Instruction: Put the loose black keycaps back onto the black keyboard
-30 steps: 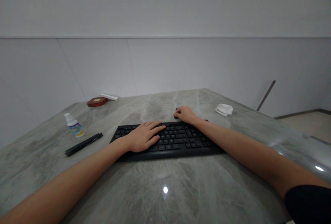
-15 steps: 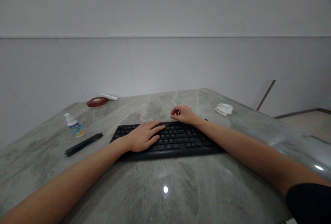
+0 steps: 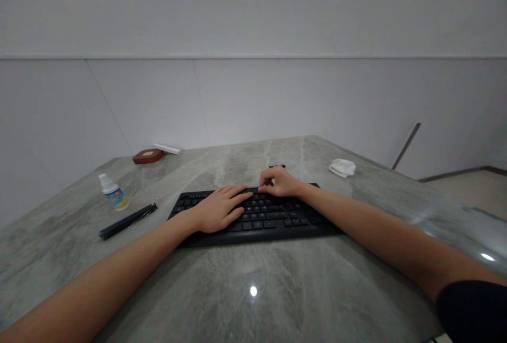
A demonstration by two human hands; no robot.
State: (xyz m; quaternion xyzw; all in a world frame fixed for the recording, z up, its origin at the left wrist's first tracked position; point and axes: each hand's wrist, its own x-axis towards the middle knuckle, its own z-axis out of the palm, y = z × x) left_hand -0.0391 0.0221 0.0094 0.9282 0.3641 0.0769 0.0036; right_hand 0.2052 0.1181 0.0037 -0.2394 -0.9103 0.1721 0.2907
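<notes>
A black keyboard (image 3: 257,229) lies across the middle of the table. My left hand (image 3: 217,208) rests flat over its left half, fingers stretched and slightly apart, holding nothing. Over the upper edge, right of centre, my right hand (image 3: 279,183) has thumb and forefinger brought together against the top row of keys. Whatever sits between those fingertips, if anything, is too small to name. Just beyond the right hand, small black pieces (image 3: 277,166) that look like loose keycaps lie on the tabletop, partly hidden by the knuckles.
On the left of the grey marbled table (image 3: 253,269) stand a white spray bottle (image 3: 114,192) and a dark brush-like strip (image 3: 127,221). Farther back are a reddish-brown case (image 3: 148,156) and a white strip (image 3: 167,148). A crumpled white cloth (image 3: 343,167) lies right, before the wall.
My right hand has come down and nearer, from beyond the keyboard onto its top row. The small black pieces behind it now show. My left hand stays put.
</notes>
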